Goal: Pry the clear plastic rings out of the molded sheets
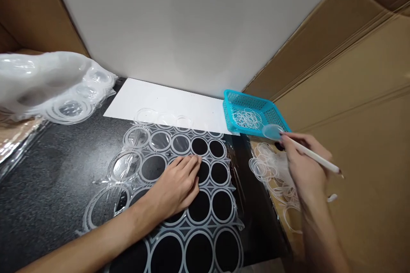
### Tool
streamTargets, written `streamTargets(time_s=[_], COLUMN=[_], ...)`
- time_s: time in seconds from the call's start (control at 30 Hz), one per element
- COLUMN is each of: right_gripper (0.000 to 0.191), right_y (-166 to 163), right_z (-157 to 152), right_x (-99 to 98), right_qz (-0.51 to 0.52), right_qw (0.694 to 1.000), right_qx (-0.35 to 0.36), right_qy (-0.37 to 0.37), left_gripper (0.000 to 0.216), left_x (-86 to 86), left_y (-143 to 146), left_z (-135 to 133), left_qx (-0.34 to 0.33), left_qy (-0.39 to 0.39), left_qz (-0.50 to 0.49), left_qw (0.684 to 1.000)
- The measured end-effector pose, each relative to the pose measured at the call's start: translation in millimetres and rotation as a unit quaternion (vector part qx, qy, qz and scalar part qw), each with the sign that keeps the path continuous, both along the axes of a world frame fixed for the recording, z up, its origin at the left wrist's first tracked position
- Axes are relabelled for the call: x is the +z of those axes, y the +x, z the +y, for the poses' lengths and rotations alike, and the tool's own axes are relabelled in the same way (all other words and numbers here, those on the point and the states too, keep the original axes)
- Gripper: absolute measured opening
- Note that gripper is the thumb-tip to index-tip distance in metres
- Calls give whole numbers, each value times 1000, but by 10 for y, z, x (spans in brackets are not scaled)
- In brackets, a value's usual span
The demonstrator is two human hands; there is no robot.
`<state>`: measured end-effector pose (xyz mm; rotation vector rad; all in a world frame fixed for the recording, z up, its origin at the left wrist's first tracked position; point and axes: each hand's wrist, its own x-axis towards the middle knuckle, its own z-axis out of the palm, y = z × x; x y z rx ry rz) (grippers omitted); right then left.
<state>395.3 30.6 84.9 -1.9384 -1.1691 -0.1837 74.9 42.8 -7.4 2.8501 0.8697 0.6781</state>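
A clear plastic sheet (185,224) with rows of ring-shaped cutouts lies over the black work surface. My left hand (181,183) rests palm down on the middle of it, fingers lying close together and holding nothing. My right hand (306,166) is closed around a slim white pen-like tool (314,154), raised at the right. By the thumb and the tool's forward end is a translucent round disc (273,132), in front of the basket rim. Whether the fingers or the tool's tip carry the disc, I cannot tell.
A blue plastic basket (228,113) holding thin white rings (246,118) stands at the back. Loose clear rings (282,185) lie in a heap below my right hand. Wrapped ring sheets (60,85) are piled at left. White paper (166,99) lies behind; cardboard (361,94) walls the right.
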Motion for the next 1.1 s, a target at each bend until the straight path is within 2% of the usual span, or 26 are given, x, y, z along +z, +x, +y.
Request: streamTargets(time_s=[0.07,0.13,0.23,0.3,0.37,0.47,0.57,0.6,0.67,0.73,0.83,0.93,1.1], right_gripper=[26,33,40,39,34,28,20,16,17,20,13,10,12], right_y=[316,560,740,749,699,517,120,-69,-495,-906,-1316,-1451,-1456], right_z=[-414,-762,-1043,-1095,-1096,-1049,-903,-821,-614,-379,-64,135,256], right_x=[28,9,-30,-27,-6,-2,-74,-111,-193,-273,-380,-455,-486], right_qz=[-62,-108,-148,-163,-172,-170,-154,-128,-26,85,112,112,112], right_qw=[990,978,967,965,964,966,975,982,983,934,867,837,825], right_qx=[-87,-53,11,17,19,-3,-35,-6,138,301,438,492,505], right_qy=[-97,-171,-206,-207,-203,-197,-158,-139,-116,-174,-209,-210,-228], left_gripper=[50,47,38,31,28,27,29,29,31,35,41,44,45], left_x=[8,19,56,107,173,249,237,213,152,92,40,21,2], left_y=[-13,-32,-81,-136,-218,-382,-541,-580,-627,-641,-641,-650,-662], left_z=[13,33,72,93,108,148,220,242,266,256,213,192,206], left_qx=[0,0,4,11,14,5,-23,-38,-62,-63,-41,-33,-39], left_qy=[-22,-75,-169,-193,-183,-119,-52,-40,-23,-8,8,19,26], left_qz=[-7,-34,-108,-140,-133,-69,-9,3,18,28,33,26,7], left_qw=[1000,997,980,971,974,991,998,998,998,998,999,999,999])
